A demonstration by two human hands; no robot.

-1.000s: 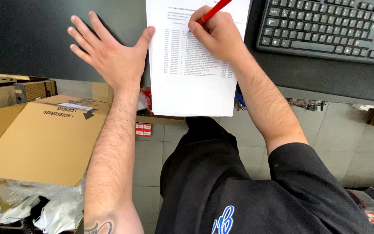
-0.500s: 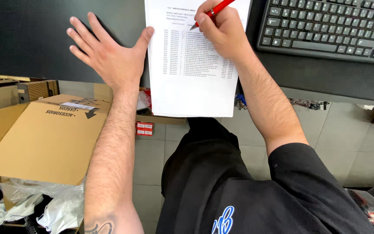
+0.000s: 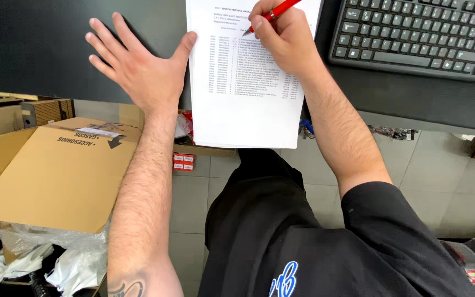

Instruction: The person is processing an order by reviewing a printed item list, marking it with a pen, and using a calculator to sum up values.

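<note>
A: Presently, where does each hand sit?

B: The left hand (image 3: pixel 138 69) lies flat in the upper left of the frame on the dark matte desk surface (image 3: pixel 39 44), fingers spread wide, gripping nothing. Its thumb touches the left edge of the white printed paper sheet (image 3: pixel 246 115). The right hand (image 3: pixel 284 41), upper centre, is closed around a red plastic pen with a silver band (image 3: pixel 273 12); the tip meets the sheet near its top lines.

A: How is this step done well, in your judgement?

B: Keep the thumb pressed against the paper edge so that the sheet does not slide under the pen. Keep the writing wrist resting on the page. The lower part of the sheet overhangs the desk edge unsupported, so pressure is best applied only where the desk backs it.

A: Describe the sheet.

B: It is a rectangular page, upright, with a block of small printed rows in columns over its upper half and blank white below. It lies just left of the black computer keyboard (image 3: pixel 419 36) in the upper right.

A: And below the desk?

B: A brown cardboard box with open flaps (image 3: pixel 50 176) stands at the left, with crumpled clear plastic wrap (image 3: pixel 56 258) in the lower left corner.
</note>
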